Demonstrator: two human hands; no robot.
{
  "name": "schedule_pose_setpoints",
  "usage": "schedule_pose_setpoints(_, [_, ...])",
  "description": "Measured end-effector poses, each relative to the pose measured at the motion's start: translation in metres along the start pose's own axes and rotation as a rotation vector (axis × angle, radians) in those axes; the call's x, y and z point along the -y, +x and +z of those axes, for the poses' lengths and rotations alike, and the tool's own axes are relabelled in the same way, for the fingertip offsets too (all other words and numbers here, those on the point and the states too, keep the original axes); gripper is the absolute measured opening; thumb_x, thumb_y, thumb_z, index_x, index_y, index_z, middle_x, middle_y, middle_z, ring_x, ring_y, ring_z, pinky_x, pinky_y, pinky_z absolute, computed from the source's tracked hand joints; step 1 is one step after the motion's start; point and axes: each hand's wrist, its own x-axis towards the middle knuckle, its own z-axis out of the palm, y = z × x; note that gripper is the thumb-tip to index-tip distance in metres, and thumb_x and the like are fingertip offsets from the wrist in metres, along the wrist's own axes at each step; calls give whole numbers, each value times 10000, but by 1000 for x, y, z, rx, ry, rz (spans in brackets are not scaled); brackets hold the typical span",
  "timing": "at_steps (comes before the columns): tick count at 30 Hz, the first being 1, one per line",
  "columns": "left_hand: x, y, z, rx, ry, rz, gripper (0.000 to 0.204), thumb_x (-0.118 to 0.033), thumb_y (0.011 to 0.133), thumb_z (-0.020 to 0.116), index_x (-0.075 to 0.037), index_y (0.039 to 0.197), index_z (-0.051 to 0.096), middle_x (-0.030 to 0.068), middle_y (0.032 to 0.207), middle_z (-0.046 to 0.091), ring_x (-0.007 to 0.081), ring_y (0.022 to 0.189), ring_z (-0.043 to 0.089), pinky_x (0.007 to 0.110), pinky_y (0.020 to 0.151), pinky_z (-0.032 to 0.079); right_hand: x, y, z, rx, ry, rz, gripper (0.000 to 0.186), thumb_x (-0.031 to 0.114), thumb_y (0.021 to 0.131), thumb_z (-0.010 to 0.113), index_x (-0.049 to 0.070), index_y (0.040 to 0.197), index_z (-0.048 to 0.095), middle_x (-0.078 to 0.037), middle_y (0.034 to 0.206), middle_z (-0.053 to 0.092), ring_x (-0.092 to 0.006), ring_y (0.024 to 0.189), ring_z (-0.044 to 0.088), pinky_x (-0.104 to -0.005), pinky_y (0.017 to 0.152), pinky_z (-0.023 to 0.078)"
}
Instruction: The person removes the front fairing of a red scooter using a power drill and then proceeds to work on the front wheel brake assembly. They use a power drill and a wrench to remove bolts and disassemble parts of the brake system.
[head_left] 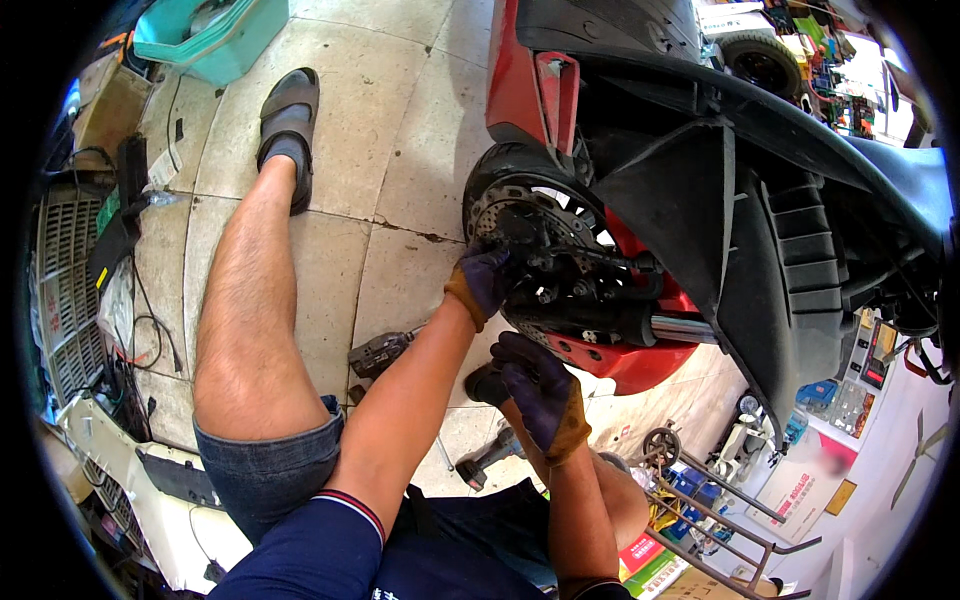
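Observation:
In front of me is the front wheel (485, 180) of a red and black scooter, with a drilled brake disc (500, 215) and dark brake and hub parts (560, 262) on its side. My left hand (482, 283), in a purple and tan work glove, is up against those parts at the disc; its fingers are bent inward and their tips are lost in the dark. My right hand (542, 393), gloved alike, hovers just nearer to me beside the wheel, fingers extended and slightly curved, with nothing visible in it. A red fender (640, 368) and a shiny fork tube (685, 328) lie to the right.
On the tiled floor, a dark power tool (380, 352) lies beside my left forearm and another cordless tool (488, 458) between my legs. A teal tub (225, 45) stands far left. Cables and panels (180, 490) crowd the left side; a metal-framed cart (720, 510) is at right.

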Motion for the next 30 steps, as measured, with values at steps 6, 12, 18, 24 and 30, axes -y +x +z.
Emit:
schedule_pose_setpoints(6, [1, 1, -8, 45, -44, 25, 312, -66, 974, 538, -62, 1286, 538, 145, 1221, 629, 323, 1105, 620, 465, 945, 536, -2, 1, 2, -1, -5, 11, 388, 26, 940, 577, 28, 1328, 568, -119, 1203, 674, -192, 1077, 651, -320, 918, 520])
schedule_pose_setpoints(12, [1, -1, -8, -29, 18, 37, 233, -102, 970, 570, -92, 1203, 584, 108, 1156, 674, 278, 1047, 658, 420, 904, 549, -4, 0, 2, 5, 26, 23, 392, 39, 945, 580, 34, 1336, 561, -118, 1209, 672, -192, 1068, 653, -319, 903, 528])
schedule_pose_setpoints(18, [5, 4, -10, -23, -48, 14, 274, -98, 961, 568, -94, 1235, 569, 111, 1159, 670, 294, 1045, 651, 451, 894, 546, 1, -2, 1, 13, 7, 26, 396, 45, 949, 584, 32, 1344, 554, -127, 1220, 666, -196, 1073, 652, -320, 898, 531])
schedule_pose_setpoints(24, [7, 7, -8, 61, -172, -93, 320, -85, 937, 559, -92, 1257, 560, 131, 1142, 664, 352, 1043, 639, 522, 901, 533, 0, -2, 0, 26, -16, 1, 397, 44, 950, 589, 10, 1344, 547, -133, 1222, 658, -192, 1058, 652, -317, 884, 535])
schedule_pose_setpoints(30, [14, 10, -16, 148, 285, 171, 293, -98, 953, 537, -90, 1244, 574, 133, 1148, 660, 331, 1009, 643, 496, 891, 545, 3, 0, 3, 34, -13, 9, 392, 36, 951, 587, 8, 1341, 549, -126, 1217, 658, -187, 1045, 652, -315, 872, 538])
